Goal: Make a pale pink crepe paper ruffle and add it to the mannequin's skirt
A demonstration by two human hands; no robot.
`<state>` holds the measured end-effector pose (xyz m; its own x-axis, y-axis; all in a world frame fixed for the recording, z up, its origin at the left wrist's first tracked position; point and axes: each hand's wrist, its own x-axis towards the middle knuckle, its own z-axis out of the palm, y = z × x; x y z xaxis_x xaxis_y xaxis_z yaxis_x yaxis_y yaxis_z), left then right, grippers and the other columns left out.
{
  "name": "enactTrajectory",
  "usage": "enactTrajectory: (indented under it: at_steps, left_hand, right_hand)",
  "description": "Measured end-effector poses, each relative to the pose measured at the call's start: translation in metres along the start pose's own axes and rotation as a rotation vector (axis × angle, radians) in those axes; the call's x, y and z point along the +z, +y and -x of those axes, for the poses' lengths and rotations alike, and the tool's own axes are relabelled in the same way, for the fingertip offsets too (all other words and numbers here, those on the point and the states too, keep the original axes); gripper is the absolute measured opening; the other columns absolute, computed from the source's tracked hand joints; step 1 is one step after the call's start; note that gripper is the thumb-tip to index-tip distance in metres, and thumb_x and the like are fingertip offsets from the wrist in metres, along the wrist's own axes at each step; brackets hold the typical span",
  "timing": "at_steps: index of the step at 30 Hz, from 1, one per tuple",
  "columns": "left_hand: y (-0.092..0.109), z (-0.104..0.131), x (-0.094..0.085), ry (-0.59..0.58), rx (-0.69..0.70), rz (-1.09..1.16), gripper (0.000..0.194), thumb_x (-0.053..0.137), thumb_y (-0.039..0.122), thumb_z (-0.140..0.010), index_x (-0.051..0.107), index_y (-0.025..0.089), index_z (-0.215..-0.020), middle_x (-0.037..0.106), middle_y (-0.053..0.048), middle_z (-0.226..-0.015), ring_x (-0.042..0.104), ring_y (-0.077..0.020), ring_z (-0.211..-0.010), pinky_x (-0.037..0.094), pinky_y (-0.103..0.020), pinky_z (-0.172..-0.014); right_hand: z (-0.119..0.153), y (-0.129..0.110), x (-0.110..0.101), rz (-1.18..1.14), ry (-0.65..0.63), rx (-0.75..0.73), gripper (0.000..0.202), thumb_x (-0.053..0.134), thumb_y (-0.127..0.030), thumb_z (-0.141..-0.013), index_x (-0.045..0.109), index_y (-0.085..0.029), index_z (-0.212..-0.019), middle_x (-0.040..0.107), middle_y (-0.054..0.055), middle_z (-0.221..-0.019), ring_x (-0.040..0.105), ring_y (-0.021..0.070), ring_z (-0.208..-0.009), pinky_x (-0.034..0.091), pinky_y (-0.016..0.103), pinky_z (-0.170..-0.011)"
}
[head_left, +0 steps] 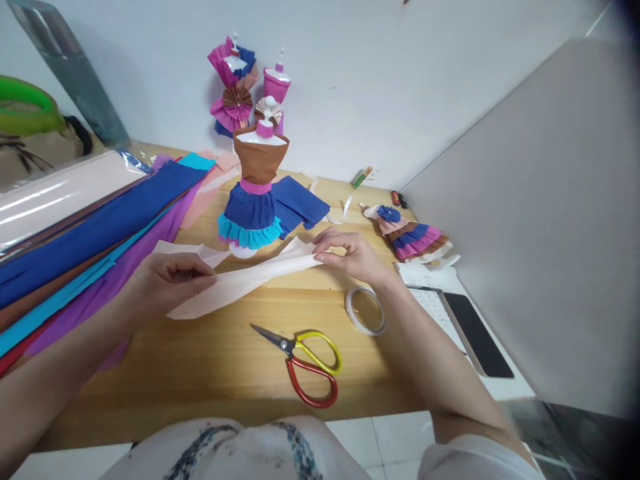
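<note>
Pale pink paper strip [250,279], head view: stretched over the table [200,373], just in front of the dress form [261,163]. Left hand [175,277] pinches one part, thumb against fingers; right hand [350,255] pinches the other end, thumb to fingertips. Two-point hold likely keeps it flat, under light tension. Scissors [284,345] and tape roll [349,308] lie nearer the body, probably for easy reach.

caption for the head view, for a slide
Two hands, left and right, hold a pale paper strip above scissors, before a dressed mini mannequin.
</note>
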<state>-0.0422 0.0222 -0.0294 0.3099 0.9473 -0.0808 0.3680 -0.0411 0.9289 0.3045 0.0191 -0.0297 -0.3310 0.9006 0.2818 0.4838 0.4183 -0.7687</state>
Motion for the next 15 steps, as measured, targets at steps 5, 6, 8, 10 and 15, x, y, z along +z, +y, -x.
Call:
enactTrajectory:
  at_steps: [5,6,8,10,15]
  left_hand:
    - [0.005,-0.004,-0.006,-0.087,-0.151,0.021,0.02,0.077,0.034,-0.062,0.073,0.016,-0.07,0.064,0.002,-0.06,0.052,-0.0085,-0.053,0.037,-0.016,-0.047]
    - [0.007,-0.004,-0.007,-0.091,-0.185,0.05,0.021,0.078,0.034,-0.062,0.072,0.016,-0.071,0.064,0.002,-0.06,0.052,-0.0083,-0.053,0.038,-0.015,-0.047]
    - [0.011,-0.003,-0.008,-0.089,-0.257,0.124,0.023,0.079,0.035,-0.062,0.071,0.015,-0.071,0.065,0.002,-0.06,0.054,-0.0079,-0.052,0.039,-0.014,-0.047]
    - [0.015,-0.003,-0.01,-0.08,-0.328,0.208,0.024,0.081,0.033,-0.061,0.069,0.015,-0.07,0.066,0.002,-0.059,0.056,-0.0076,-0.051,0.041,-0.014,-0.047]
    - [0.016,-0.006,-0.015,-0.085,-0.448,0.34,0.026,0.084,0.029,-0.056,0.066,0.015,-0.068,0.066,0.002,-0.055,0.057,-0.0083,-0.044,0.043,-0.015,-0.042]
  right_hand:
    - [0.008,0.003,-0.001,-0.259,0.033,0.229,0.024,0.079,-0.042,-0.071,0.074,-0.019,-0.076,0.071,0.005,-0.079,0.064,0.018,-0.073,0.05,0.032,-0.072]
    - [0.009,0.004,0.0,-0.313,0.028,0.267,0.025,0.08,-0.043,-0.07,0.074,-0.019,-0.076,0.071,0.004,-0.077,0.063,0.0171,-0.07,0.05,0.031,-0.071]
    - [0.01,0.005,0.003,-0.395,0.028,0.314,0.028,0.08,-0.046,-0.069,0.074,-0.02,-0.077,0.071,0.002,-0.074,0.063,0.0161,-0.067,0.051,0.03,-0.069]
    - [0.008,0.006,0.006,-0.441,0.036,0.339,0.03,0.079,-0.048,-0.07,0.075,-0.02,-0.081,0.072,0.002,-0.076,0.063,0.0163,-0.069,0.051,0.03,-0.071]
    - [-0.001,0.009,0.014,-0.459,0.055,0.371,0.03,0.077,-0.048,-0.07,0.072,-0.02,-0.08,0.069,0.0,-0.072,0.059,0.014,-0.064,0.047,0.027,-0.064]
